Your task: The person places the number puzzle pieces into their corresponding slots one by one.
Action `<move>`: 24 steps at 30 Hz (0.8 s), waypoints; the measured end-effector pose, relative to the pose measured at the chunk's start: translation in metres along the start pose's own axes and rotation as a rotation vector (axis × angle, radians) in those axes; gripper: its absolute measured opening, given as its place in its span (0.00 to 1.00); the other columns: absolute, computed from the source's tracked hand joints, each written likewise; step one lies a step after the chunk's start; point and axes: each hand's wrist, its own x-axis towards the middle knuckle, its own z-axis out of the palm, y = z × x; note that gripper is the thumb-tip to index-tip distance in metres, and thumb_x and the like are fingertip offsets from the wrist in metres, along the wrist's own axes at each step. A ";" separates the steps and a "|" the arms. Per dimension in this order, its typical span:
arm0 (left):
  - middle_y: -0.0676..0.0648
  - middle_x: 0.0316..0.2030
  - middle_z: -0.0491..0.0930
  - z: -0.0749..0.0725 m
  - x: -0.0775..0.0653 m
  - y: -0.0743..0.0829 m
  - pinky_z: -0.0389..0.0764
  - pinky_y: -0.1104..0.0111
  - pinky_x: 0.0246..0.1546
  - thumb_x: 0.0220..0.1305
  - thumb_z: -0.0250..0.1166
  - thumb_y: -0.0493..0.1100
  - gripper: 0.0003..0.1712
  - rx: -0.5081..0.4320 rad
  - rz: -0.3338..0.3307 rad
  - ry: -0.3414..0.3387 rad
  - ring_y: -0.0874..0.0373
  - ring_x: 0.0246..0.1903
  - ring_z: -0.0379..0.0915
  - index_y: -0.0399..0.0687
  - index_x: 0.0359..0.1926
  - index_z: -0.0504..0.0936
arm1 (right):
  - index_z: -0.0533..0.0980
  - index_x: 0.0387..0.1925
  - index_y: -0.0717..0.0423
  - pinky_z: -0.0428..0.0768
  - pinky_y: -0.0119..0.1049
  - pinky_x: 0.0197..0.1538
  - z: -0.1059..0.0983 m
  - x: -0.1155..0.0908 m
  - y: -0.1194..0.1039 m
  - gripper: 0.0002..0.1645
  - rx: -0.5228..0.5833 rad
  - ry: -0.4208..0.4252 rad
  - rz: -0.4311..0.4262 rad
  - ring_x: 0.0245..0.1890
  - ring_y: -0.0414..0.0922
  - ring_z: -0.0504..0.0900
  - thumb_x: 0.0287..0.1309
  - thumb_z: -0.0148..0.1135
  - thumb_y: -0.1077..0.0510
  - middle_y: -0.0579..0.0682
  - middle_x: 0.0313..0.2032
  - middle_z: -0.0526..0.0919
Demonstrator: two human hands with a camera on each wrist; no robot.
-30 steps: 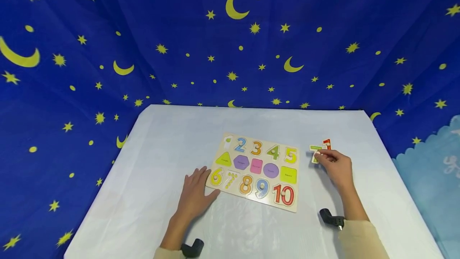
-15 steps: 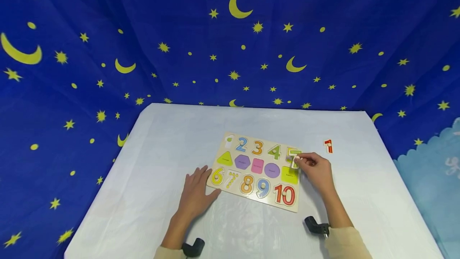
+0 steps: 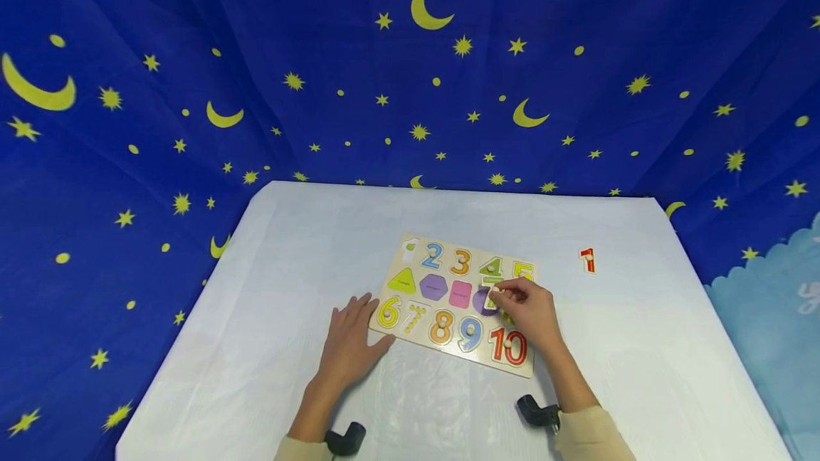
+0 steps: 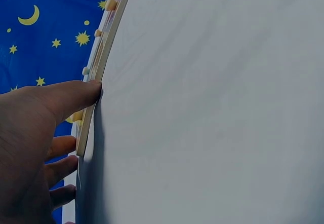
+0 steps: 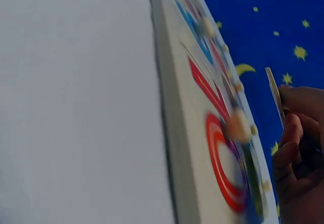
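My right hand point(image 3: 532, 311) pinches the green number 7 puzzle piece point(image 3: 489, 301) and holds it over the purple circle of the wooden number board point(image 3: 480, 356). In the right wrist view the piece point(image 5: 275, 93) shows edge-on, clear above the board. My left hand point(image 3: 349, 340) rests at the board's lower left corner; its thumb touches the near edge and its fingers lie along the left side. Two recesses show bare: the 7 recess point(image 3: 415, 317) with yellow dots and the 1 recess point(image 3: 409, 249). The other numbers sit in their places.
A red number 1 piece point(image 3: 587, 260) lies on the white table point(image 3: 307, 255), right of the board. Knobs stand up from the seated numbers. Blue star-and-moon cloth point(image 3: 359, 41) hangs behind the table. A black wrist camera point(image 3: 537, 411) sits on each wrist.
My right hand has lifted the green 7 from beside the red 1 and carried it left over the board. My left hand has kept its place at the corner.
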 end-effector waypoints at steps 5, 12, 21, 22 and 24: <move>0.46 0.70 0.59 0.001 0.000 0.000 0.38 0.49 0.70 0.55 0.67 0.61 0.44 0.003 0.010 0.011 0.47 0.71 0.44 0.47 0.68 0.66 | 0.83 0.36 0.51 0.74 0.30 0.23 0.010 -0.003 -0.009 0.12 0.009 -0.034 -0.017 0.23 0.43 0.74 0.50 0.73 0.51 0.44 0.25 0.78; 0.46 0.70 0.59 0.000 0.000 -0.001 0.39 0.48 0.70 0.55 0.67 0.61 0.44 0.014 0.010 0.016 0.47 0.71 0.45 0.46 0.68 0.66 | 0.83 0.35 0.48 0.74 0.30 0.24 0.029 -0.009 -0.021 0.11 0.024 -0.096 -0.060 0.23 0.41 0.74 0.51 0.73 0.51 0.42 0.24 0.77; 0.46 0.70 0.59 0.000 0.000 0.000 0.38 0.49 0.70 0.55 0.67 0.61 0.44 0.015 0.007 0.005 0.47 0.71 0.44 0.47 0.68 0.66 | 0.82 0.32 0.44 0.72 0.31 0.23 0.059 -0.013 -0.030 0.09 0.040 -0.157 -0.104 0.23 0.39 0.72 0.49 0.75 0.51 0.40 0.23 0.76; 0.46 0.70 0.59 0.000 0.000 0.000 0.38 0.49 0.70 0.56 0.67 0.62 0.44 0.016 0.005 0.002 0.48 0.72 0.44 0.47 0.68 0.66 | 0.82 0.32 0.44 0.72 0.31 0.23 0.062 -0.013 -0.032 0.09 0.042 -0.165 -0.112 0.23 0.39 0.72 0.49 0.75 0.51 0.40 0.23 0.76; 0.47 0.70 0.59 -0.001 0.000 0.000 0.38 0.49 0.70 0.56 0.66 0.62 0.44 0.017 0.001 -0.001 0.48 0.72 0.44 0.47 0.68 0.65 | 0.82 0.31 0.45 0.72 0.31 0.23 0.068 -0.013 -0.035 0.08 0.038 -0.175 -0.134 0.22 0.38 0.72 0.49 0.75 0.51 0.39 0.22 0.76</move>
